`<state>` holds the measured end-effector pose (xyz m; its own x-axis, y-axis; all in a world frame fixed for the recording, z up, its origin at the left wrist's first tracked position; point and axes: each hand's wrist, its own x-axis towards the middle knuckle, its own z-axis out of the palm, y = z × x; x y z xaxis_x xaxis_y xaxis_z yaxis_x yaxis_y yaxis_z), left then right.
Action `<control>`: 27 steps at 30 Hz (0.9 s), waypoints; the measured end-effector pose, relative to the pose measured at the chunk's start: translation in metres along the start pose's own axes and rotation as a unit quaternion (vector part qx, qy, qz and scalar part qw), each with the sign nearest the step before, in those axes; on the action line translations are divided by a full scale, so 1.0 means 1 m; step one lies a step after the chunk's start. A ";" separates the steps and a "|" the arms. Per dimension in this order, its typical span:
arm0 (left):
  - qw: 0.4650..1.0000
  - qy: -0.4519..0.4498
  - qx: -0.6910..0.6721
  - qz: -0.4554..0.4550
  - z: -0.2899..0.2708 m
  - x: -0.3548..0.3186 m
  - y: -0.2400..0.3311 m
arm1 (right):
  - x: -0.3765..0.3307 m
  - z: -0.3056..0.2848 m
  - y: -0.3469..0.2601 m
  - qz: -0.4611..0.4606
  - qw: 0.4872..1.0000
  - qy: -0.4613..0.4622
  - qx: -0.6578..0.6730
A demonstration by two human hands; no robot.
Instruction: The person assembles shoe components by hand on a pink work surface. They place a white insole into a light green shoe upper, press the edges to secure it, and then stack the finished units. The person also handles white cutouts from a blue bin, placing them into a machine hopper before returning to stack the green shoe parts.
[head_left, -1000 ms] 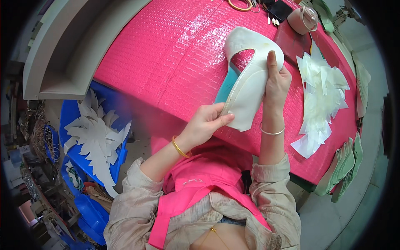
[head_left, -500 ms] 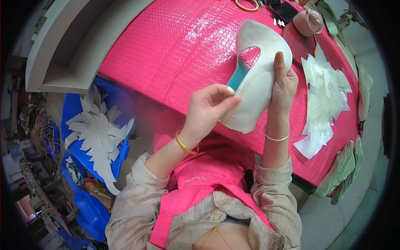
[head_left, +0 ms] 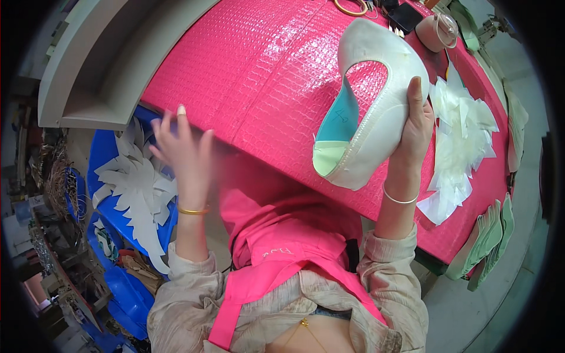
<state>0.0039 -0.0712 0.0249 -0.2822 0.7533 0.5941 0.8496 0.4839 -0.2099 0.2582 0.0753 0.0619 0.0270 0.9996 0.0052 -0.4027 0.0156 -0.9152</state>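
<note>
A white shoe upper (head_left: 382,126) with stitching round its opening is held up over the table, its teal and pale green lining showing inside. My right hand (head_left: 416,126) grips it from the right, thumb on the outer face and the other fingers mostly hidden behind. Off to the left, my left hand (head_left: 183,147) is empty, fingers spread and slightly blurred. It hovers by the table's near edge, beside a blue bin (head_left: 106,147) that holds white cut scraps (head_left: 138,182).
The table (head_left: 235,76) wears a shiny pink cover. At right lie a heap of thin whitish pieces (head_left: 462,141) and stacked pale green pieces (head_left: 482,241). Farther back stand a pinkish lidded pot (head_left: 434,34) and a roll of tape (head_left: 351,5). A grey shelf (head_left: 88,88) borders the left.
My left hand has let go of the shoe upper's edge and swung left toward the blue bin. My right hand has shifted slightly right, turning the upper so more lining shows.
</note>
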 end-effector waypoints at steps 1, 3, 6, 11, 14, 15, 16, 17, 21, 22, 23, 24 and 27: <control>0.924 -0.137 -0.321 -0.154 0.005 -0.006 -0.014 | -0.002 0.003 -0.001 0.001 1.000 0.000 0.008; 0.724 -0.311 -0.571 -0.232 -0.003 -0.007 -0.025 | -0.003 0.011 0.003 0.001 1.000 -0.009 0.018; 0.729 -0.196 -0.655 -0.032 -0.041 0.013 0.036 | -0.001 0.021 0.009 -0.008 1.000 -0.018 0.013; 0.492 -0.351 -0.794 -0.070 -0.045 0.013 0.097 | 0.007 0.025 0.002 -0.055 0.997 -0.040 -0.025; 0.281 -0.395 -0.867 -0.113 -0.045 0.015 0.092 | 0.009 0.016 0.002 -0.060 0.994 -0.041 -0.077; 0.262 -0.423 -0.862 -0.103 -0.042 0.016 0.090 | 0.010 0.014 0.002 -0.048 0.995 -0.037 -0.080; 0.287 -0.414 -0.858 -0.100 -0.040 0.013 0.091 | 0.009 0.013 0.003 -0.053 0.995 -0.032 -0.075; 0.313 -0.403 -0.855 -0.098 -0.038 0.011 0.093 | 0.009 0.014 0.004 -0.059 0.995 -0.030 -0.070; 0.328 -0.298 -0.883 -0.152 -0.051 0.008 0.098 | 0.009 0.015 -0.003 -0.046 0.998 -0.037 -0.030; 0.305 -0.301 -0.887 -0.172 -0.050 0.009 0.098 | 0.008 0.017 -0.002 -0.050 0.998 -0.036 -0.026; 0.280 -0.303 -0.891 -0.192 -0.049 0.010 0.099 | 0.006 0.019 -0.002 -0.054 0.998 -0.034 -0.023; 0.254 -0.304 -0.894 -0.211 -0.049 0.010 0.100 | 0.004 0.021 -0.002 -0.058 0.998 -0.032 -0.021; 0.401 -0.238 -0.865 -0.182 -0.049 0.008 0.100 | 0.002 0.021 0.001 -0.058 0.998 -0.026 -0.001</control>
<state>0.1087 -0.0382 0.0472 -0.2306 0.9723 0.0380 -0.3659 -0.1228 0.9225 0.2391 0.0777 0.0697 0.0260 0.9908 0.1327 -0.3978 0.1320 -0.9079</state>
